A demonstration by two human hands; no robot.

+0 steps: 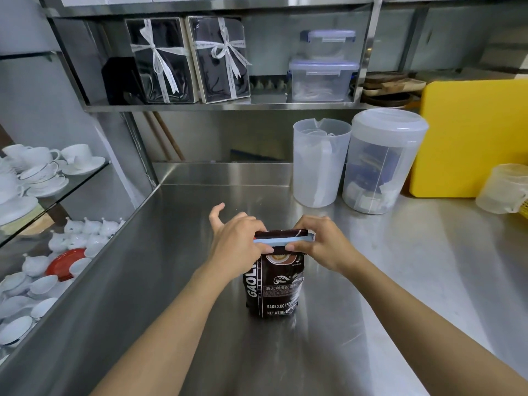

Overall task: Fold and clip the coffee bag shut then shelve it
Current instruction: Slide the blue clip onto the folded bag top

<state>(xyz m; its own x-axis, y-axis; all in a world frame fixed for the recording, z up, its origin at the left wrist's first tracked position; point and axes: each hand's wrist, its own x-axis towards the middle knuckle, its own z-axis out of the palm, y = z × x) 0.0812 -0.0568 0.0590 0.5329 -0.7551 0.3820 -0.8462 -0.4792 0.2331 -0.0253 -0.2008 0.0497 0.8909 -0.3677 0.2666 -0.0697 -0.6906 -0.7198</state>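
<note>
A dark brown coffee bag (277, 287) stands upright on the steel counter (200, 295), its top folded over. A light blue bar clip (283, 240) lies across the fold. My left hand (237, 244) pinches the clip's left end, thumb in front and index finger lifted free. The clip's right end and the bag's top corner sit between the thumb and fingers of my right hand (323, 244). A steel shelf (223, 107) runs along the wall above the counter.
On the shelf stand two ribboned black gift boxes (188, 58) and stacked clear tubs (323, 70). Two translucent canisters (354, 161) and a yellow cutting board (471, 138) stand at the back right. Glass shelves of white cups (43, 167) lie to the left.
</note>
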